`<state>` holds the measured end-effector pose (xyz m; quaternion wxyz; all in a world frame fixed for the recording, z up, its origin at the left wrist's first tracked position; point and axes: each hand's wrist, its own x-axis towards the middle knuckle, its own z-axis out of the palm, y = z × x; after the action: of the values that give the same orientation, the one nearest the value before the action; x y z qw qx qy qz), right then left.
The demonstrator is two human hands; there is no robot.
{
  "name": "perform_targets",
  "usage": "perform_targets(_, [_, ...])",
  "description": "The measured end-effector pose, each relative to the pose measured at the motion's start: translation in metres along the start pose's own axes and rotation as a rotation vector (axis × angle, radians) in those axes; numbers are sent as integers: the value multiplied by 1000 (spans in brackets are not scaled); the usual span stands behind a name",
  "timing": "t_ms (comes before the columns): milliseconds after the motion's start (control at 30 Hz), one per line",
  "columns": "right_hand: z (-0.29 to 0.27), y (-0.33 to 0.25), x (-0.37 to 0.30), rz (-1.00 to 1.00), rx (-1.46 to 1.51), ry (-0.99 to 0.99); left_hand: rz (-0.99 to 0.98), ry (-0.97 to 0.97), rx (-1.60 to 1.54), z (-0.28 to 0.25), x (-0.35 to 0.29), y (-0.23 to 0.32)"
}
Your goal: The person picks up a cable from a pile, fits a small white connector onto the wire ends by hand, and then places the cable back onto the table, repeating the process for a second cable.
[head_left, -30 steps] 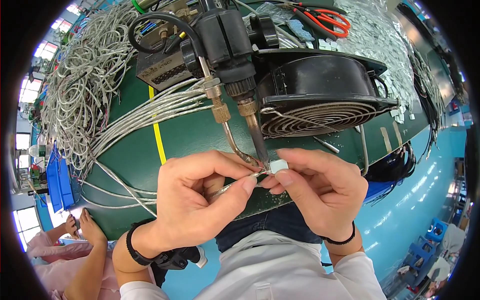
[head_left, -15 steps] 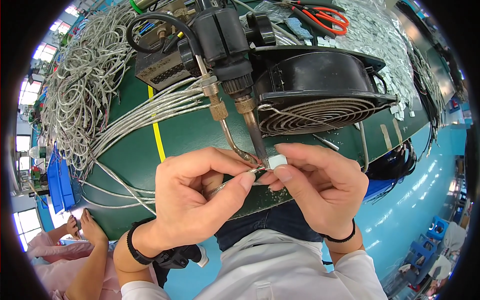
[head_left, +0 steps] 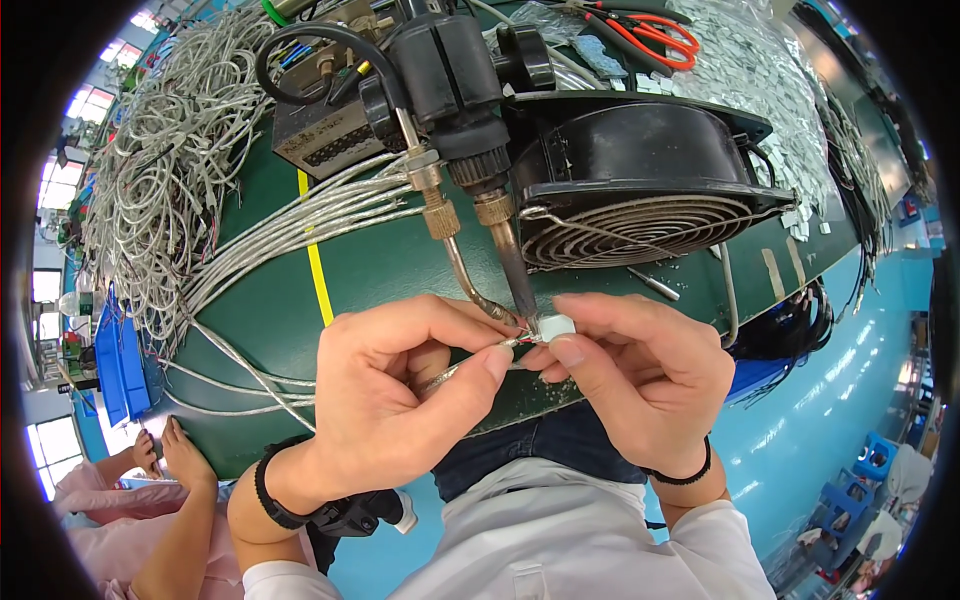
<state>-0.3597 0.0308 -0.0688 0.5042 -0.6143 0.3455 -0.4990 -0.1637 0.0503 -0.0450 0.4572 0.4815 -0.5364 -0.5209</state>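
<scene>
Between thumb and fingers, my left hand [head_left: 390,395] pinches a silver shielded cable [head_left: 440,379], its thin wires bared at the end. My right hand [head_left: 650,385] grips a small white rectangular connector [head_left: 557,328] by its sides. The wire ends meet the connector's metal contacts right under the soldering iron [head_left: 513,268], whose tip is at or very near the joint. A bent metal solder feed tube [head_left: 462,268] comes down beside the tip. My fingers partly hide the wires, so I cannot tell exactly which contact is touched.
Behind my hands stands a black fan [head_left: 640,225]. Several silver cables [head_left: 300,225] lie at left, near a large tangled cable pile [head_left: 165,130]. Orange-handled pliers [head_left: 665,45] and many small white connectors [head_left: 740,85] sit at the back right. A co-worker's hand [head_left: 187,455] rests at the table's left edge.
Both hands stay at the soldering tip with the same grips. The left hand and the connector have shifted very slightly; the iron and feed tube appear a little further right in view.
</scene>
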Motion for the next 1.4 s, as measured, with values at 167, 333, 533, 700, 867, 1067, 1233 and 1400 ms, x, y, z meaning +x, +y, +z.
perform_targets(167, [-1,4,0,-15,-3,-27,-50,-5,19,-1,1,0])
perform_targets(333, [-1,2,-7,-35,-7,1,-46,-6,54,3,-2,0])
perform_targets(533, [-2,-6,-10,116,185,92,234,-25,347,9,-6,2])
perform_targets(700, [-6,-4,-7,125,232,45,273,-4,431,8,-7,5])
perform_targets(867, [-5,-2,-8,106,206,32,243,-8,425,5,-2,6])
perform_targets(1067, [4,-4,-1,74,105,71,163,14,363,2,-2,3])
perform_targets(1233, [6,-3,0,45,96,88,164,13,355,0,-2,3])
perform_targets(1400, [4,-3,-1,79,133,88,227,75,326,4,2,-2])
